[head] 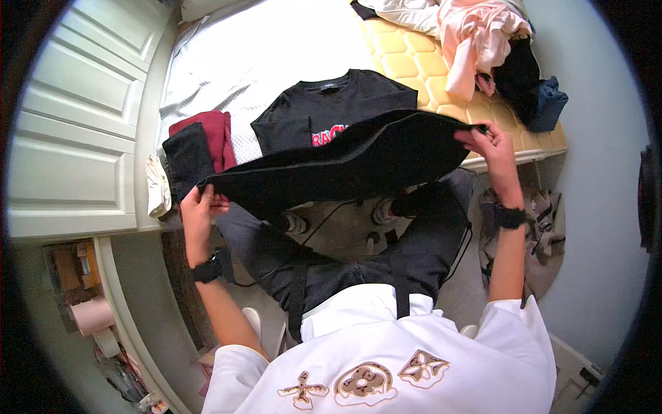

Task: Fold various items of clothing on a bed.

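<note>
Stretched between my two hands is a black cloth [331, 178], its near edge sagging above my knees. My left hand [199, 209] pinches its left corner beside the folded clothes. At the right corner, my right hand [491, 147] grips the edge between thumb and fingers, above the mattress edge. Just beyond lies a black T-shirt [357, 98], neck away from me, with a red and white print partly covered by the raised cloth. The cloth looks like the shirt's lower part, but I cannot tell for certain where they join.
Folded dark [189, 158] and maroon garments [204, 129] lie left, by a white cloth [158, 186]. A clothes heap with a pink garment [476, 41] and folded jeans [549, 103] sits on the yellow mattress [408, 57]. White cabinet doors [77, 129] stand left; a bag [548, 233] is right.
</note>
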